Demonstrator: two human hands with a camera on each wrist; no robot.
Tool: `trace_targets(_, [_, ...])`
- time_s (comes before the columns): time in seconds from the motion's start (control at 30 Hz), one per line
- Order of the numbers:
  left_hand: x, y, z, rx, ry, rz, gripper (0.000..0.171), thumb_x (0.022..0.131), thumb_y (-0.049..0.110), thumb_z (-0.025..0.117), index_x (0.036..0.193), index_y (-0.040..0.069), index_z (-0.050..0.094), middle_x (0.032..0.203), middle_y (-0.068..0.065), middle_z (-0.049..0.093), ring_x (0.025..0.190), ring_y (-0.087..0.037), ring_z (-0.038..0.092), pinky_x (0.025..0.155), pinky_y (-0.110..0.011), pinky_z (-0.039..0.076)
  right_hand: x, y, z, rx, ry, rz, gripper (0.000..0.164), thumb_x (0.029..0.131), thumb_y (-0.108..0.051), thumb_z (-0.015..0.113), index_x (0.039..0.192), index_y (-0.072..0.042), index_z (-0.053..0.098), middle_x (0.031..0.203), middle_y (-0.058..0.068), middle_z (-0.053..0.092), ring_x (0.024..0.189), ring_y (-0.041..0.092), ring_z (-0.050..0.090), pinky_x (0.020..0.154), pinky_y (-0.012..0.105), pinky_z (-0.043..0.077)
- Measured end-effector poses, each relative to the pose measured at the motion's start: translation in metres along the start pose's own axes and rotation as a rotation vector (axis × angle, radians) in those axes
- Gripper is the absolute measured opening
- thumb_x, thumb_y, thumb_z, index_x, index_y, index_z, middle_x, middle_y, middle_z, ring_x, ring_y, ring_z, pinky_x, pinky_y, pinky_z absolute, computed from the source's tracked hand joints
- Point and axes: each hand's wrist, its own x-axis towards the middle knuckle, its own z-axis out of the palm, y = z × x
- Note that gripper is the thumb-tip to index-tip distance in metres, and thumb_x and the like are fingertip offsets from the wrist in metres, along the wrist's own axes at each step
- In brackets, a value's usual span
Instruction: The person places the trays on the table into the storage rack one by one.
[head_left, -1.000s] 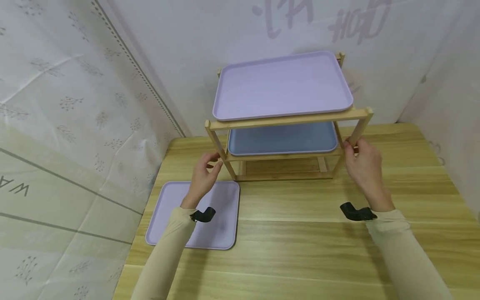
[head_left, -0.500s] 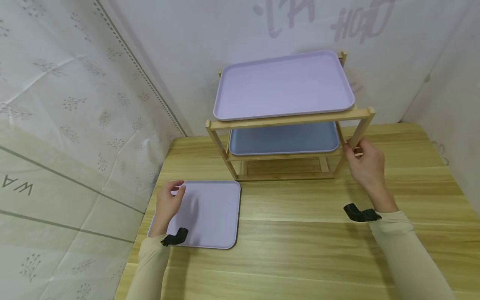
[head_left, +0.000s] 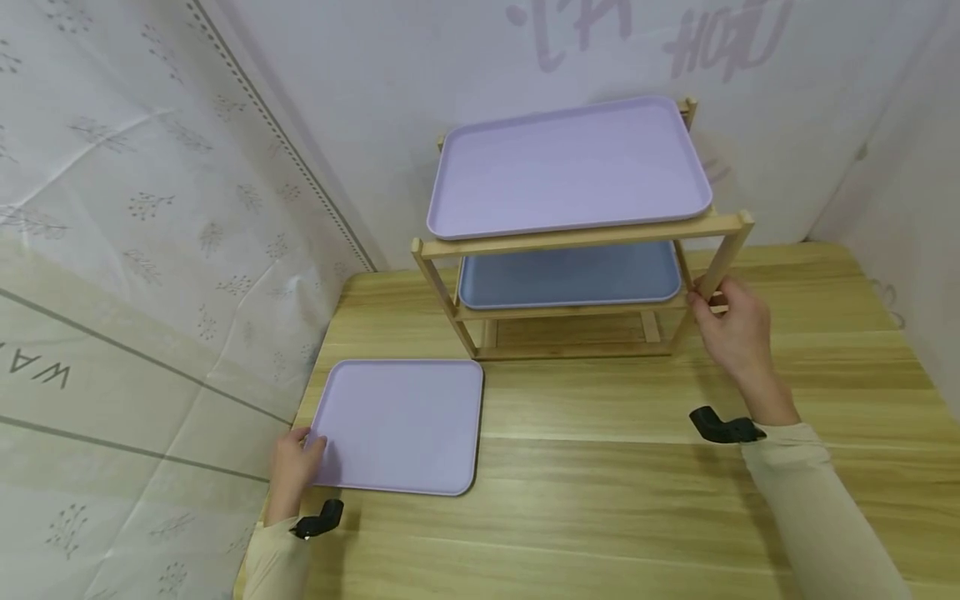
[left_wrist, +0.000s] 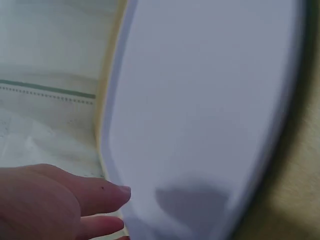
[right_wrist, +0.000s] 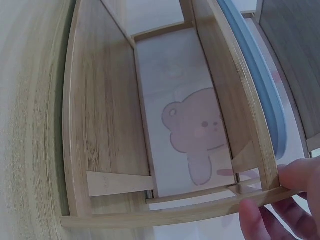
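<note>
By the left hand [head_left: 295, 468], a lilac tray [head_left: 397, 429] lies flat on the worktop [head_left: 585, 450], its left edge right at the fingers. The thumb tip reaches the rim while the other fingers lie just outside it, loosely extended with a gap between; nothing is clasped there, and whether the skin actually touches the rim I can't tell. From here the tray looks broader from left to right than front to back, its raised lip facing up, corners rounded, surface smooth and matt, the hand's soft shadow falling across its near left corner.

The right hand [head_left: 738, 333] pinches the wooden rack [head_left: 585, 240] at its front right post, thumb on one side and fingers curled around the other. The rack is pale, with visible grain, slim square-cut bars and leaning posts, and its length runs left to right.

A second lilac tray [head_left: 570, 167] sits on its top tier, long axis running the same way. Beneath it a blue tray [head_left: 570, 279] lies lengthwise on the middle tier, well apart from the left hand.
</note>
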Motion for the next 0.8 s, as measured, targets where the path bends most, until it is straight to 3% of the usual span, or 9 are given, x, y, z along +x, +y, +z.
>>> trace_targets(0.3, [-0.006, -0.013, 0.005, 0.075, 0.033, -0.042, 0.043, 0.083, 0.007, 0.052, 0.116, -0.021, 0.055, 0.113, -0.043, 0.055, 0.104, -0.056, 0.054, 0.088, -0.060, 0.045, 0.001, 0.001, -0.001, 0.020, -0.025, 0.007, 0.016, 0.087, -0.001, 0.064, 0.100, 0.008, 0.064, 0.095, 0.024, 0.063, 0.074, -0.024, 0.044, 0.057, -0.004, 0.037])
trace_targets(0.6, [-0.005, -0.024, 0.009, 0.033, 0.090, -0.040, 0.042, 0.075, -0.006, 0.042, 0.111, -0.018, 0.059, 0.098, -0.036, 0.063, 0.086, -0.045, 0.060, 0.071, -0.046, 0.047, 0.001, 0.000, -0.001, 0.026, -0.030, 0.024, 0.015, 0.088, -0.003, 0.064, 0.099, 0.007, 0.065, 0.094, 0.023, 0.063, 0.074, -0.023, 0.045, 0.056, -0.004, 0.038])
trace_targets(0.8, [-0.002, -0.025, 0.009, 0.036, 0.084, -0.065, 0.040, 0.077, -0.004, 0.042, 0.111, -0.016, 0.060, 0.096, -0.034, 0.063, 0.088, -0.046, 0.059, 0.075, -0.050, 0.043, 0.001, 0.000, -0.001, 0.032, -0.035, 0.042, 0.017, 0.088, -0.005, 0.064, 0.101, 0.007, 0.064, 0.095, 0.023, 0.063, 0.074, -0.022, 0.046, 0.056, -0.003, 0.038])
